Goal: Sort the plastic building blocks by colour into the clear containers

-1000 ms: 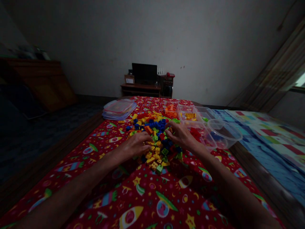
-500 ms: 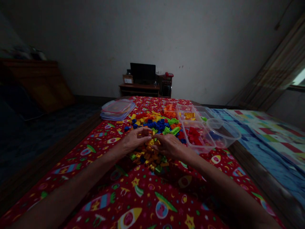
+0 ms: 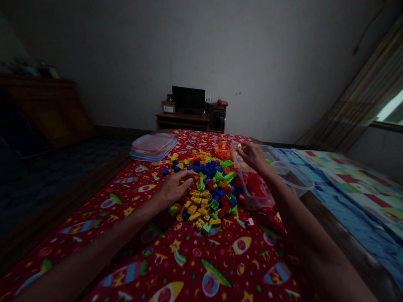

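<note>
A heaped pile of toy building blocks (image 3: 210,168) in yellow, blue, green, red and orange lies on a red patterned tablecloth (image 3: 195,251). At the pile's left side, my left hand (image 3: 174,188) hovers with thumb and fingers apart, holding nothing that I can see. My right hand (image 3: 254,156) is over the far left compartment of a clear divided container, pinching a small pale yellow block (image 3: 239,146) at the fingertips. Red blocks (image 3: 254,184) lie in the container's near compartment. My right hand and forearm hide part of the container (image 3: 260,202).
Stacked clear lids (image 3: 153,147) sit at the table's far left. A round clear tub (image 3: 297,178) stands right of the container. Orange blocks (image 3: 222,147) are gathered behind the pile. A bed (image 3: 352,180) adjoins the right side; a desk with a monitor (image 3: 189,99) stands beyond.
My right hand has moved from the pile, near my left hand, rightward and away to above the container, carrying a pale yellow block. My left hand has shifted slightly left and stays by the pile.
</note>
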Motion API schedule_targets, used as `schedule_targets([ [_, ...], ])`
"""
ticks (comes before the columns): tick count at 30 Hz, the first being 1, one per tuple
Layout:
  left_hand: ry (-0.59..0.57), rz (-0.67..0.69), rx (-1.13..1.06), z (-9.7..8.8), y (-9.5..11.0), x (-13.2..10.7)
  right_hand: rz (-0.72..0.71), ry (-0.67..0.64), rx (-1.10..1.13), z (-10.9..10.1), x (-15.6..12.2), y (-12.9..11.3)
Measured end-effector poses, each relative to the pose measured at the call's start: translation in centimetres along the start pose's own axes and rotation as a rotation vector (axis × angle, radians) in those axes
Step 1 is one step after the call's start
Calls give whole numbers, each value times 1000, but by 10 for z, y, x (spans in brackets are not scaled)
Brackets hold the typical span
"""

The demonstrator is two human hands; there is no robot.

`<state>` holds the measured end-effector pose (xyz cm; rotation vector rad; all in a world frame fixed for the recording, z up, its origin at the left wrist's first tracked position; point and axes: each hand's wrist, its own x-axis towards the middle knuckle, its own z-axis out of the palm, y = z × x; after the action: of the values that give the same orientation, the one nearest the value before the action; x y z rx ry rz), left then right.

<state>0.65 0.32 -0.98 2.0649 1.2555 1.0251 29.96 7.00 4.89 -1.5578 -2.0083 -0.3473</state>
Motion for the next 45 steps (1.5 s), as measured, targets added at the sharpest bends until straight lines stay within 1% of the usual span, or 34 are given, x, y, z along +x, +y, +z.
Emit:
schedule_targets([
  [2,3,73,90,3,3,-3,60,-23,-56,3,16,17],
  [3,-4,131,138,4,5,-4,78,-27,-66,4,19,22],
  [5,-50,276,222,7,9,-9,75,-2,-42,7,16,23],
  [7,-156,443,286,12,16,-16,49,26,39,11,4,15],
  [9,-303,605,355,20,25,-26,-3,-3,138,13,-12,3],
  [11,-426,745,428,31,35,-38,-64,-89,201,11,-25,-10],
  [12,-468,802,456,37,39,-44,-100,-141,209,9,-30,-16],
  [14,-501,861,514,47,42,-52,-169,-234,199,3,-36,-26],
  [16,-482,854,574,54,39,-54,-205,-290,178,-3,-40,-32],
  [19,-406,823,651,55,27,-49,-229,-320,132,-4,-47,-34],
  [23,-293,776,690,50,14,-39,-333,-320,37,11,-56,-28],
  [25,-273,741,694,45,12,-35,-366,-318,6,17,-58,-27],
  [27,-265,696,703,39,11,-32,-361,-333,1,17,-58,-28],
  [29,-233,645,714,33,8,-28,-322,-318,20,11,-56,-32],
  [32,-152,549,726,26,0,-21,-258,-264,53,-1,-54,-35],
  [35,-88,468,738,23,-11,-16,-207,-226,74,-7,-50,-29],
  [39,-36,427,734,25,-24,-13,-124,-99,28,-4,-45,-5],
  [42,-34,437,705,28,-30,-13,12,14,-69,-6,-40,22],
  [45,-34,457,682,30,-33,-14,163,58,-176,-14,-31,49],
])
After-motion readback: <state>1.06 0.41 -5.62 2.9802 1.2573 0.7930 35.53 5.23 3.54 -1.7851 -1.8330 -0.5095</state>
